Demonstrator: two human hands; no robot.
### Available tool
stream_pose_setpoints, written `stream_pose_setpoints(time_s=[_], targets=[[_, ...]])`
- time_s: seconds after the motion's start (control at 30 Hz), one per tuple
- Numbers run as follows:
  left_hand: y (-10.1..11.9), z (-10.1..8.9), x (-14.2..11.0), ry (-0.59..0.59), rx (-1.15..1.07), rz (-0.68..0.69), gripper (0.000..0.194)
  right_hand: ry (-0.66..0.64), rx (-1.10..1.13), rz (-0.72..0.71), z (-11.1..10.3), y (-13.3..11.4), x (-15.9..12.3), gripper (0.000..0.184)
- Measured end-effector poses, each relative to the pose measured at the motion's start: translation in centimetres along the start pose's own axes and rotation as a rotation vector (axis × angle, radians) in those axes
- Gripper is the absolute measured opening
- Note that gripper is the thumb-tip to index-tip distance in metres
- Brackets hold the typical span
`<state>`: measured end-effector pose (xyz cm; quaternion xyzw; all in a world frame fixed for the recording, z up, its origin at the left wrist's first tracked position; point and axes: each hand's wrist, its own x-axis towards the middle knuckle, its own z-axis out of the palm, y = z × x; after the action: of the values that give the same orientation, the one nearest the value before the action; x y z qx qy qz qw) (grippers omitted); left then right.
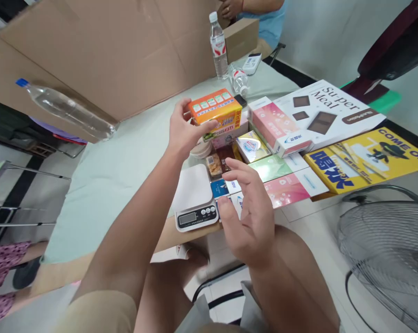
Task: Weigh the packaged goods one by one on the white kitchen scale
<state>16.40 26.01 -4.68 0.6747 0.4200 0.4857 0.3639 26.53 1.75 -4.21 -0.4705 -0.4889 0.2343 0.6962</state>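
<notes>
Orange-and-yellow printed cardboard carton [216, 108]: in the left hand [185, 132], above a pink-and-white box [235, 135]; whether its weight rests there cannot be told
Left grip: fingers on the far side, thumb along the near face, closed around the carton's left end, probably because that end faces open cloth and the right side is crowded
Left arm: reaching forward, nearly straight, wrist bent over the carton
Right hand: nothing in its grasp, fingers loosely curved, thumb apart, palm turned inward, in front of the packed boxes; contact with them cannot be told
Right arm: elbow low, forearm rising from above the lap
White digital scale with a grey display [195, 192]: at the near table edge, controls toward the person, likely for easy reading
Small yellow-and-white box with a blue emblem [252, 147]: among other boxes, seemingly grouped closely to save room
Pale green tablecloth [101, 185]: spread beneath the goods, left side mostly bare
</notes>
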Motion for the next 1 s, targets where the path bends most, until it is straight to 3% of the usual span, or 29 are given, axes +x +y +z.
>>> stream_pose_setpoints(time_s=[0.17,0.33,0.4,0.5,0.63,0.73,0.83,0.9,1.0], targets=[[-3.1,2.9,3.5,-0.062,-0.088,-0.045,0.089,0.033,0.013,0.035,-0.7,0.3,0.7,0.024],[-4.4,2.7,3.6,-0.098,-0.072,-0.109,0.086,0.05,0.003,0.061,-1.1,0.3,1.1,0.022],[-4.0,1.9,2.6,-0.068,0.01,-0.054,0.088,0.054,-0.005,0.063,-1.2,0.3,1.3,0.022],[-2.3,0.6,-0.2,-0.025,0.101,0.136,0.081,0.067,0.019,0.028,-1.4,0.3,1.3,0.021],[0.8,0.6,-4.7,-0.081,0.162,0.36,0.069,0.104,0.083,-0.022,-1.7,0.3,1.2,0.021],[3.0,2.3,-6.9,-0.168,0.179,0.401,0.066,0.123,0.104,-0.034,-2.3,0.2,1.1,0.02],[4.8,5.0,-7.4,-0.273,0.196,0.438,0.06,0.154,0.126,-0.049,-3.4,-0.1,1.1,0.019],[5.8,7.5,-6.4,-0.321,0.201,0.462,0.053,0.189,0.115,-0.041,-4.4,-0.1,1.4,0.018],[6.6,12.4,-3.2,-0.369,0.178,0.438,0.046,0.304,0.058,0.019,-6.2,0.5,2.1,0.018]])
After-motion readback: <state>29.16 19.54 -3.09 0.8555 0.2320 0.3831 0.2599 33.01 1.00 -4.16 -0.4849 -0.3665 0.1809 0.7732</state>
